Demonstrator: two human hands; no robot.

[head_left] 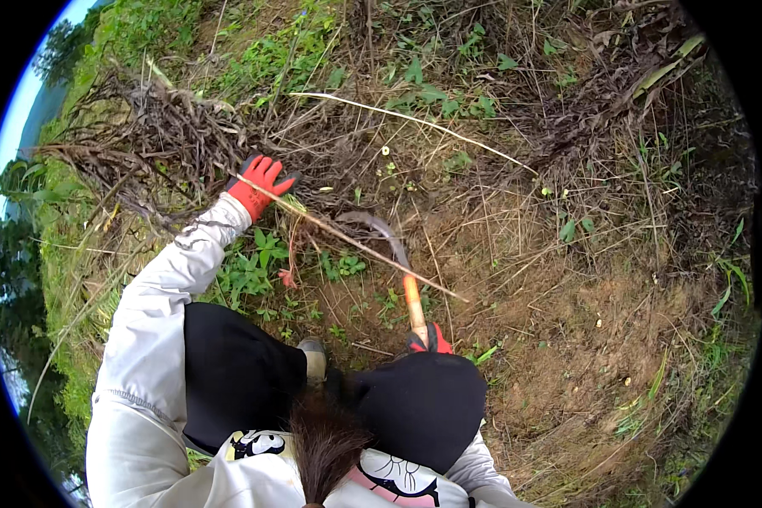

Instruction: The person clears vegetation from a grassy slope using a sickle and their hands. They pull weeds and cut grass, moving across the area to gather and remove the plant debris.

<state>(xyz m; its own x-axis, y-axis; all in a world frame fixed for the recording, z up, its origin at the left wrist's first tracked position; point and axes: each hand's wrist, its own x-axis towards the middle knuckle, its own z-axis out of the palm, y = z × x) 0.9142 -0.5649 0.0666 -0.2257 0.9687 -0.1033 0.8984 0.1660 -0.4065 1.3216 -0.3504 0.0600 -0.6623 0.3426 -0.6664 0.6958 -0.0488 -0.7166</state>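
Observation:
My left hand [261, 188], in a red glove with dark fingertips, reaches forward to the edge of a heap of dry brown stalks [165, 127]. Its fingers are stretched out and somewhat apart over the plant matter. One long, thin dry stem [364, 247] crosses over that glove and slants down to the right. My right hand [432, 340], gloved in red and dark, grips the wooden handle of a sickle [413, 303] beside my right knee. The sickle's curved grey blade [389, 233] points forward and bends left, partly under the stem. My knee hides part of the right hand.
Green leafy weeds [250, 267] grow just in front of my left knee. A pale bent stalk [423, 121] lies farther ahead. Dark withered plants [601, 118] cover the far right, and bare brown soil [584, 339] with dry straw lies to the right. My shoe [313, 362] shows between the knees.

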